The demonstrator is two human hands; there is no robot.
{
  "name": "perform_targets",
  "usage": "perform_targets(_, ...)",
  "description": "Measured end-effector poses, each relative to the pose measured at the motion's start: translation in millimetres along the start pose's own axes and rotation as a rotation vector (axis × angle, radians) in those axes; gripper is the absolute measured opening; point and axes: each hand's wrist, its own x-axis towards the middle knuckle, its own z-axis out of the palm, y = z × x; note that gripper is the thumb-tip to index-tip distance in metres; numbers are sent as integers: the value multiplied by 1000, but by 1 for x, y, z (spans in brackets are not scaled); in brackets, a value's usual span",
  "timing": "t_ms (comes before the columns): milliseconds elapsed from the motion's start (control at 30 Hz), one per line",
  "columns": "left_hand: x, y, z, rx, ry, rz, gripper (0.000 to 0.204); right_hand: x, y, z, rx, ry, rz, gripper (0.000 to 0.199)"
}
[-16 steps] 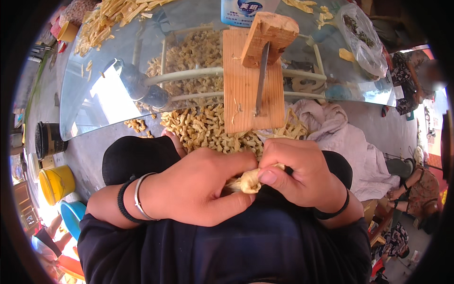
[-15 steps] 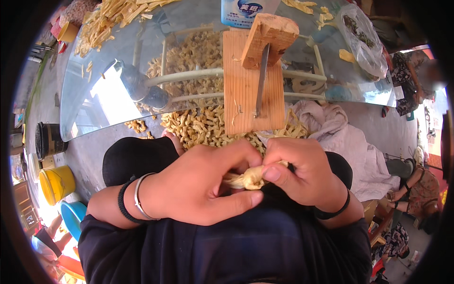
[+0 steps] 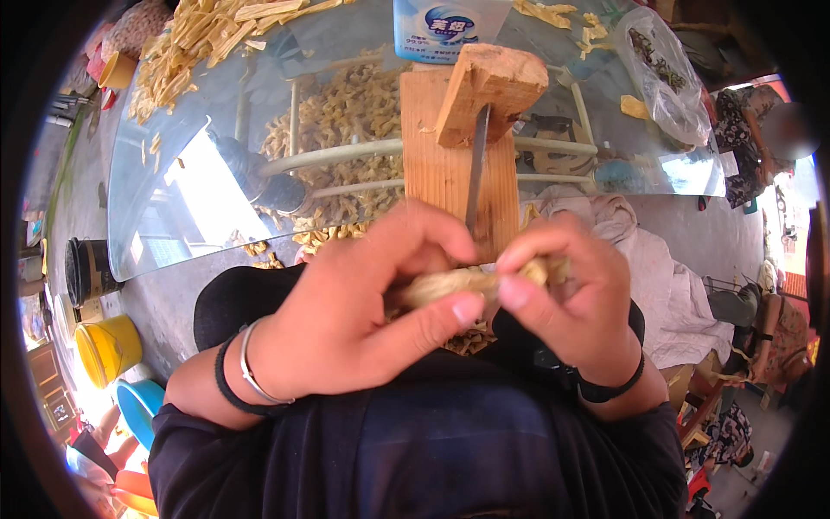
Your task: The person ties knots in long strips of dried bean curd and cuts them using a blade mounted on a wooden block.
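Above my lap, my left hand (image 3: 346, 316) is closed around a pale yellow, ropy strip (image 3: 443, 285), its thumb lying along the strip. At the strip's other end, my right hand (image 3: 579, 303) pinches a bunched, knot-like part between thumb and fingers. Both hands are close together and slightly blurred. Just beyond them, a wooden board (image 3: 424, 147) lies over the table's near edge. A narrow metal blade (image 3: 477, 169) runs from the board up to a wooden block (image 3: 493, 86). My fingers hide the strip's ends.
Long pale yellow strips (image 3: 203, 48) are heaped on the glass table (image 3: 346, 177) at far left. Many short knotted pieces (image 3: 333, 108) show through the glass. A tissue pack (image 3: 445, 30) stands behind the board. A plastic bag (image 3: 661, 78), yellow bucket (image 3: 108, 348) and pale cloth (image 3: 666, 285) lie around.
Both hands have risen toward the board and turned slightly, still holding the yellow strip. More of the strip's length shows between them. The view has tilted a little.
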Motion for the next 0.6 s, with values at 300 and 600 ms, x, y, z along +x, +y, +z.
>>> perform_targets(300, 31, -19, -14, 202, 368, 29, 14, 29, 17, -1, -39, 281, 8, 10)
perform_targets(600, 32, -23, -17, 495, 333, -27, 12, 34, 28, 2, -492, 232, 23, 6)
